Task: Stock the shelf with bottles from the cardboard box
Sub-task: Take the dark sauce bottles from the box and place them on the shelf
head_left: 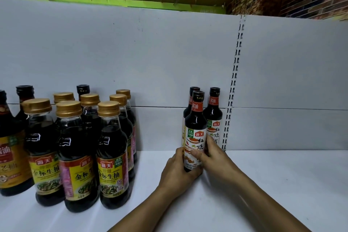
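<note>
The white shelf [273, 184] carries only upright bottles. Just left of the slotted upright [233, 81] on its back panel stand three slim black-capped ones: a front bottle [195, 124] close before a rear pair [214, 111]. Well left of that upright is a tight cluster of gold-capped bottles [75, 147], with larger black-capped bottles [9, 137] farther left still.

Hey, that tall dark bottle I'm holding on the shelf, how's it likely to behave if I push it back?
Probably tippy: the bottle is tall and narrow, so push low, where your left hand and right hand grip it. Likely heavy for its size: dark liquid fills it up into the neck. Its glossy sides may be slippery.
</note>
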